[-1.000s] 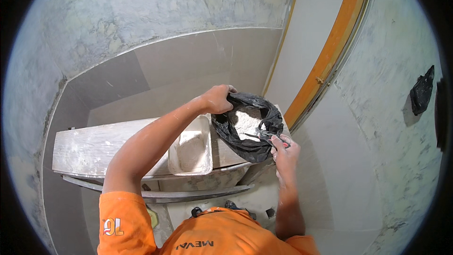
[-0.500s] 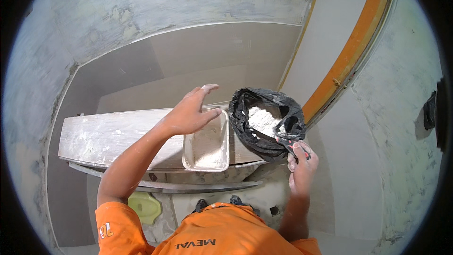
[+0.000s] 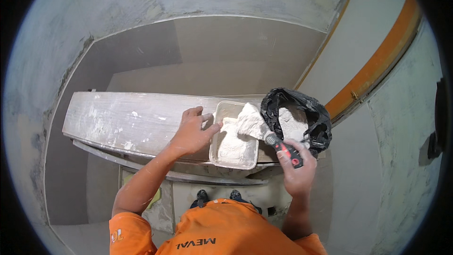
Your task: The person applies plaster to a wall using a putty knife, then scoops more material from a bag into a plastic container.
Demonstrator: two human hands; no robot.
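Observation:
My right hand (image 3: 299, 170) is closed round the black and red handle of a putty knife (image 3: 285, 150). White powder (image 3: 251, 122) is heaped over its blade, above the right side of a pale rectangular plastic tub (image 3: 257, 153). More white powder (image 3: 232, 147) lies inside the tub. At the tub's left rim is my left hand (image 3: 192, 133), fingers apart, with a fingertip at the edge; I cannot tell whether it presses on the rim. A black plastic bag (image 3: 321, 120), its mouth gaping, stands just right of the tub with white powder (image 3: 292, 122) in it.
Tub and bag stand on a long, powder-spotted board (image 3: 118, 118). A curved strip (image 3: 184, 178) runs along the board's near side. Grey tiled walls (image 3: 226, 42) rise behind, and an orange-edged door frame (image 3: 377, 66) stands at the right. My shoes (image 3: 202, 193) are below.
The putty knife has come out of the bag loaded with powder and moved left over the tub. My left hand has lowered to the tub's left rim. The view has shifted.

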